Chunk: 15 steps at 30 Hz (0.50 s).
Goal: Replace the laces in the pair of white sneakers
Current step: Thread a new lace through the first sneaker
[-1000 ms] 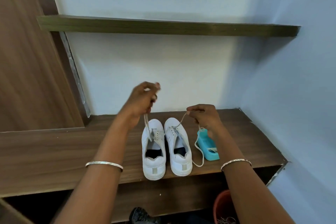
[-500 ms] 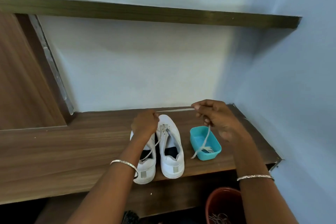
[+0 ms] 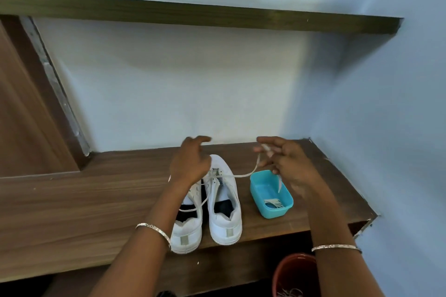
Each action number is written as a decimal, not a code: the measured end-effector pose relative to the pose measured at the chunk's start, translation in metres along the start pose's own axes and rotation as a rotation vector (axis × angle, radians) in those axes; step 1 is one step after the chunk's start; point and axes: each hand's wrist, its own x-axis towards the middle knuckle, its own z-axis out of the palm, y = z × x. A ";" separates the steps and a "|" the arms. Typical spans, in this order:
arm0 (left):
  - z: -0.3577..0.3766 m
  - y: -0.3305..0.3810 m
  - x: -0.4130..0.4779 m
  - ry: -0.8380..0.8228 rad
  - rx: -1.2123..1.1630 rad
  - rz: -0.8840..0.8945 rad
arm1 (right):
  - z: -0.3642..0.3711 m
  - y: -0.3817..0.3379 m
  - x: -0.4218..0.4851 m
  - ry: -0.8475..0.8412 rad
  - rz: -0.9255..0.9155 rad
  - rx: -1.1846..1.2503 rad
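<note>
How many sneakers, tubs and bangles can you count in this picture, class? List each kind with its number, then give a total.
White sneakers: 2 (left sneaker, right sneaker)
Blue tubs: 1 (blue tub)
Silver bangles: 2 (left bangle, right bangle)
Total: 5

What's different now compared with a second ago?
The left hand, which pinched a lace end up high, has dropped low over the left sneaker, fingers loose, that end let go. The right hand still pinches its lace, now drawn sideways from the right sneaker to above the blue tub. Sneakers and tub stayed put on the wooden shelf.
</note>
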 end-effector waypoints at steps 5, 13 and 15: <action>-0.004 0.029 -0.001 -0.463 -0.485 0.143 | 0.043 0.004 0.010 -0.171 -0.039 -0.157; -0.001 0.001 0.006 -0.393 -0.424 0.043 | 0.068 0.015 0.030 -0.010 -0.064 -0.163; -0.001 -0.009 0.010 -0.326 -0.378 0.049 | 0.069 0.024 0.032 -0.079 -0.033 -0.112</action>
